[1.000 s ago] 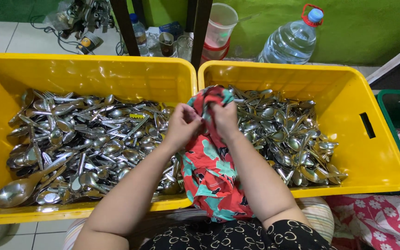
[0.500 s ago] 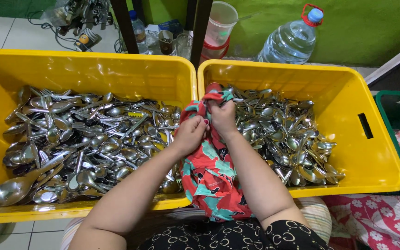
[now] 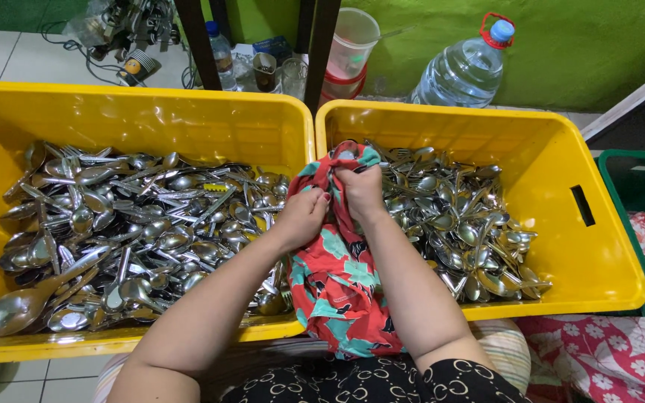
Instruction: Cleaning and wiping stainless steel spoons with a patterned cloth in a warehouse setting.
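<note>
A red cloth with teal leaf shapes [image 3: 337, 280] drapes from my lap up over the meeting rims of two yellow crates. My left hand [image 3: 304, 214] grips the cloth lower down, beside the left crate's [image 3: 151, 119] pile of steel spoons and forks [image 3: 136, 224]. My right hand [image 3: 360, 190] pinches the bunched top of the cloth, where something shiny pokes out; it is too wrapped to tell what. The right crate [image 3: 606, 254] holds another heap of spoons [image 3: 464, 224].
A big water bottle with a red handle [image 3: 464, 71], a small bottle [image 3: 220, 48], cups and a clear plastic jug [image 3: 352, 41] stand behind the crates by a green wall. A green crate [image 3: 640, 175] and red floral fabric [image 3: 606, 351] lie at the right.
My left hand slid down the cloth from beside the right hand to a lower grip. The bunched cloth top stayed at the right hand.
</note>
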